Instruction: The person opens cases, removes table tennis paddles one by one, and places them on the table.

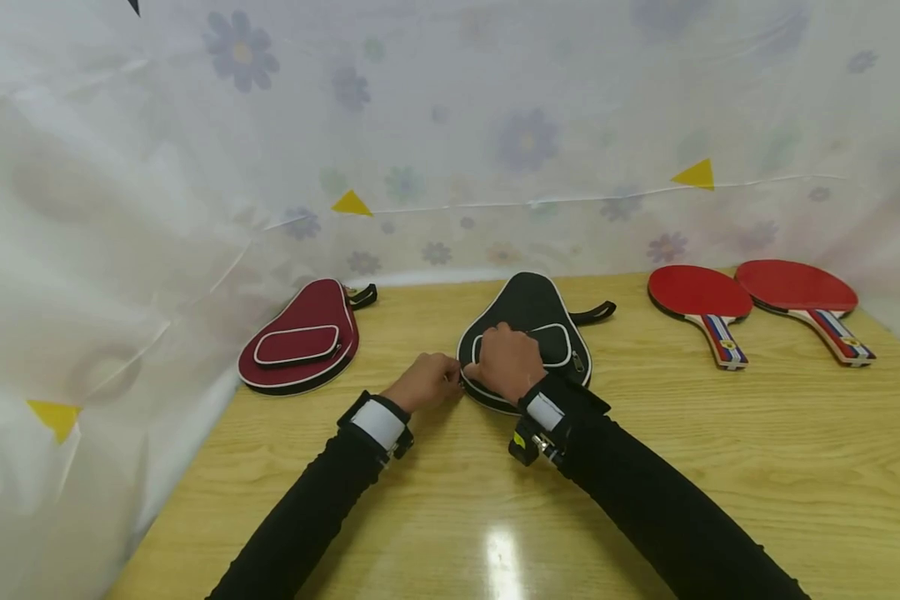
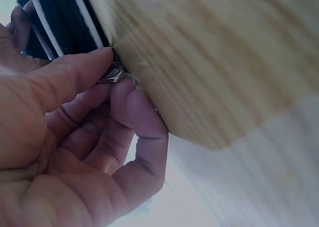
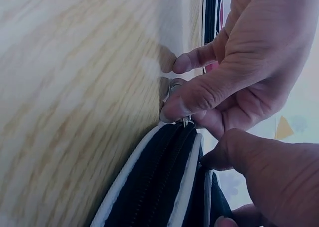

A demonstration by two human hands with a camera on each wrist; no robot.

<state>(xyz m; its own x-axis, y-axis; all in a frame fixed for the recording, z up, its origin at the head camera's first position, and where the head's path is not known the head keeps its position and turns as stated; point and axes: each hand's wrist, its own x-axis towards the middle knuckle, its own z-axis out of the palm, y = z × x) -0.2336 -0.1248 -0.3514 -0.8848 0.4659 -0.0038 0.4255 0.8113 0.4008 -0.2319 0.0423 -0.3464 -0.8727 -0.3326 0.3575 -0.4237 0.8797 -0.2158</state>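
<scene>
A black table tennis paddle case (image 1: 528,296) with white piping lies on the wooden table in the head view, its strap to the right. At its lower left edge my left hand (image 1: 429,383) pinches the metal zipper pull (image 2: 113,73) between thumb and fingers. In the right wrist view the zipper teeth (image 3: 157,174) run closed along the case's side up to the slider. My right hand (image 1: 506,362) is over the case's front pocket (image 1: 553,343), fingers curled, gripping the case near that edge; its fingertips are partly hidden.
To the left lies a dark red paddle case (image 1: 307,312) with a black strap. Two red table tennis paddles, a nearer-left one (image 1: 697,292) and one farther right (image 1: 795,287), lie at the table's right. A flowered white sheet (image 1: 450,125) hangs behind the table (image 1: 435,517).
</scene>
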